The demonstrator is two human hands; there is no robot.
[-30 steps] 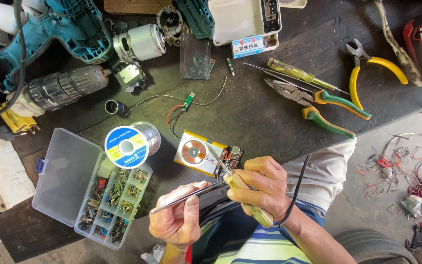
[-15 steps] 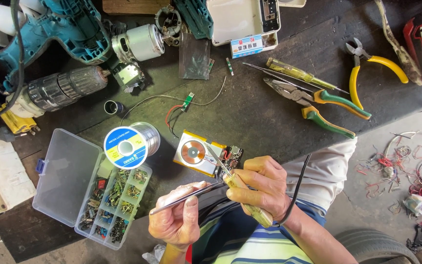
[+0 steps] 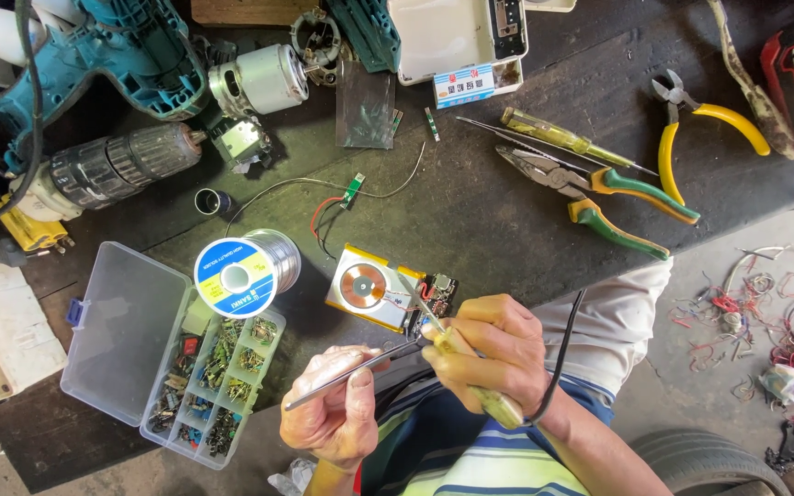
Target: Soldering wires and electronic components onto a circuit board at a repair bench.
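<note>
Nothing moved; soldering iron (image 3: 457, 354) in right hand (image 3: 493, 354) points up-left.

two pliers: green-handled combination pliers (image 3: 599, 197), yellow-handled cutters (image 3: 700, 129); one blue-labelled solder spool (image 3: 243, 271); one clear plastic compartment box (image 3: 172, 358); one yellow-handled screwdriver (image 3: 553, 138).

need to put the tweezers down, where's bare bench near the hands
Bare bench lies between the small circuit board and the green-handled pliers, and beside the solder spool toward the board. The top left is crowded with drill and motor.
</note>
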